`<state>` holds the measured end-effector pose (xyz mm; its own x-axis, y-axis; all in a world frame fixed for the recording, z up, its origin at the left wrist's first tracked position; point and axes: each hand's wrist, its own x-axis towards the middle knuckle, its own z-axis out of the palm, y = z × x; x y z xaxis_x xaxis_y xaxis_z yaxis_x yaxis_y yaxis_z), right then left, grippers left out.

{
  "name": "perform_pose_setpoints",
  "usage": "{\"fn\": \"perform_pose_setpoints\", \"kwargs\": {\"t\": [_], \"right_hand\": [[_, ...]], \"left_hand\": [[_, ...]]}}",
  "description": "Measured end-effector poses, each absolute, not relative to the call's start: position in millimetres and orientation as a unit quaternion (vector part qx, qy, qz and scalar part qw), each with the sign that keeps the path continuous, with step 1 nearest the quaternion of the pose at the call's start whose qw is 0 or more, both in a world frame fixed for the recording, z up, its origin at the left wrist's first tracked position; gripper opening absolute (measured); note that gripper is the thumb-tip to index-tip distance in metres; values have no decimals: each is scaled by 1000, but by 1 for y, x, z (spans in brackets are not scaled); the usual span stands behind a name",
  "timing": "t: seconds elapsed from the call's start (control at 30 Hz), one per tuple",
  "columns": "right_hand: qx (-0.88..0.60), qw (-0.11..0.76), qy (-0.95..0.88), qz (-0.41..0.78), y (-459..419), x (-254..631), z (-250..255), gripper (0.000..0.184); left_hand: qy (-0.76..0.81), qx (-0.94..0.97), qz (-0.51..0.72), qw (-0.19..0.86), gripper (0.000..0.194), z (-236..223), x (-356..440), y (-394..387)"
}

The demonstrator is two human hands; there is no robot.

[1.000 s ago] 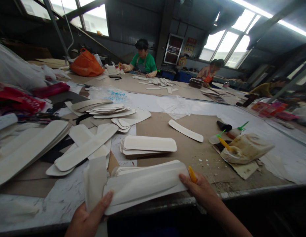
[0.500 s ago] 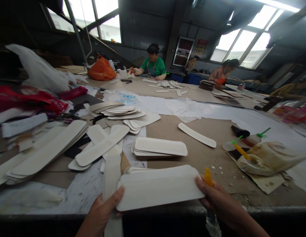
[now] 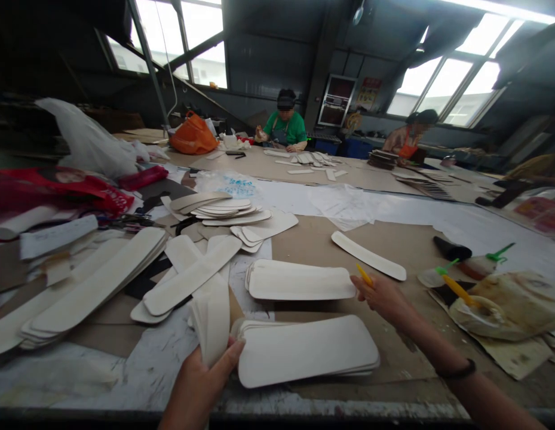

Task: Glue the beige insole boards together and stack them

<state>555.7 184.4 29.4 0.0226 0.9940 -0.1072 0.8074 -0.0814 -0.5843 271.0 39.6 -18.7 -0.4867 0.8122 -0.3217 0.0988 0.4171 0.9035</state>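
My left hand [image 3: 205, 370] is closed around a sheaf of curved white strips [image 3: 212, 316] at the front edge of the table. Its thumb reaches the left end of a near stack of long white round-cornered pieces [image 3: 308, 352]. My right hand [image 3: 385, 298] is closed on a tool with a yellow handle [image 3: 364, 275]; the tool's other end is mostly hidden by the hand. Its fingertips touch the right end of the top piece on a second white stack [image 3: 299, 282], just behind the near one. A single curved white piece [image 3: 369, 255] lies beyond.
Loose white pieces [image 3: 192, 278] are heaped at left, near a red bag [image 3: 80, 191]. At right are a glue-stained container [image 3: 505, 304] with a yellow handle in it and green-tipped bottles [image 3: 481, 266]. Two people [image 3: 286, 125] work across the table.
The white piece that both hands held now lies on the near stack. My right hand has moved away from me to the second stack, yellow tool still in it. The view has shifted slightly.
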Motion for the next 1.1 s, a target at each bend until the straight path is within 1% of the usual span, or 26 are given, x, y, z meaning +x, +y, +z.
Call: {"fn": "perform_pose_setpoints", "kwargs": {"t": [0.1, 0.13, 0.27, 0.37, 0.43, 0.53, 0.6, 0.67, 0.73, 0.8, 0.93, 1.1], "right_hand": [[-690, 197, -676, 170, 174, 565, 32, 33], [-688, 199, -678, 167, 167, 567, 35, 35], [-653, 239, -672, 255, 126, 557, 52, 53], [-630, 280, -675, 263, 93, 531, 67, 56], [-617, 318, -649, 312, 76, 509, 69, 58], [-563, 377, -595, 432, 64, 476, 57, 56], [-521, 385, -574, 502, 63, 458, 41, 51], [-508, 368, -561, 540, 65, 447, 25, 44], [-523, 354, -556, 540, 68, 444, 13, 38], [-547, 355, -560, 511, 71, 449, 8, 35], [-589, 348, -578, 445, 69, 460, 14, 32], [-600, 352, -572, 435, 68, 463, 16, 31]], "left_hand": [[750, 323, 415, 400, 32, -20, 271, 38], [749, 330, 406, 407, 32, -19, 270, 37], [745, 370, 350, 432, 35, -13, 266, 36], [737, 381, 346, 438, 34, -10, 267, 33], [725, 374, 361, 452, 30, -10, 269, 31], [700, 361, 380, 486, 29, -12, 271, 28], [684, 355, 391, 504, 31, -12, 272, 27], [671, 348, 404, 515, 31, -12, 273, 26], [665, 341, 413, 520, 31, -13, 273, 25], [665, 334, 420, 519, 31, -14, 273, 24], [675, 329, 427, 504, 29, -18, 274, 23], [692, 330, 420, 485, 28, -21, 276, 22]]}}
